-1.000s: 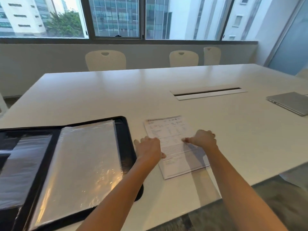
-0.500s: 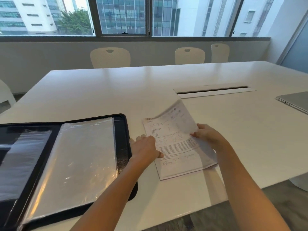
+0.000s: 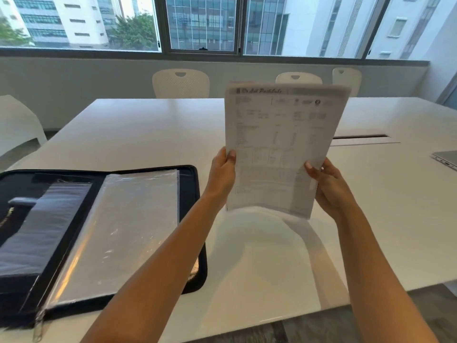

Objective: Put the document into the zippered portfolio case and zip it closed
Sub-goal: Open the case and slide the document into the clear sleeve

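The document (image 3: 279,134), a printed white sheet, is held upright in the air above the white table (image 3: 138,134), its print facing me. My left hand (image 3: 221,174) grips its left edge and my right hand (image 3: 329,186) grips its lower right edge. The black zippered portfolio case (image 3: 195,219) lies open flat on the table to the left of my hands, with clear plastic sleeves (image 3: 118,231) on top of its right half. Its zipper pull (image 3: 38,325) hangs at the near edge.
A closed grey laptop (image 3: 445,158) lies at the right edge of the table. A cable slot (image 3: 361,138) is set in the tabletop behind the document. White chairs (image 3: 180,82) stand along the far side under the windows, and another chair (image 3: 17,122) at the left.
The document lay flat on the table under both hands. My right hand peeled up its far corner, and now both hands hold it raised upright off the table.
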Demonstrator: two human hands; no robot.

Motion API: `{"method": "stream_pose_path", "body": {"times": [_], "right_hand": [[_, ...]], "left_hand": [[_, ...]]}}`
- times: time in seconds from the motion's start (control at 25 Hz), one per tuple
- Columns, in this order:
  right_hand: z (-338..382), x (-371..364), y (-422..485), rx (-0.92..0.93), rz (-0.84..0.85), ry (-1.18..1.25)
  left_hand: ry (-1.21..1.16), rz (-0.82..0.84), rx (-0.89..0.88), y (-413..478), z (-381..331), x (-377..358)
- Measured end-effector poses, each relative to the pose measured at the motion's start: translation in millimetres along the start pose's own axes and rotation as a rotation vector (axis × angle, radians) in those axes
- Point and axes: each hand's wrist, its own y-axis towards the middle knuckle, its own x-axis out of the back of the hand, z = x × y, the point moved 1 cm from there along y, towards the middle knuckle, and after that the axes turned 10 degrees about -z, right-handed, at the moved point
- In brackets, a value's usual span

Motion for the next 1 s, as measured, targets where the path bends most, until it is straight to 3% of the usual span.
{"method": "stream_pose_path", "body": {"times": [0.16,0.4,0.72,1.0], "right_hand": [[13,-4,3,0.079,0.056,-0.058],[-18,2,-8,0.010,0.051,-0.083],[-24,-3,-11,0.003,0.033,-0.036],[0,-16,4,-0.015,0.066,-0.069]], "left_hand": [[0.012,-0.003,-0.117,0,-2,4],[-0.005,-0.012,-0.122,-21,34,11],[0.093,-0.072,-0.118,-19,30,10],[-0.039,-0.258,0.061,-3,7,19]]}}
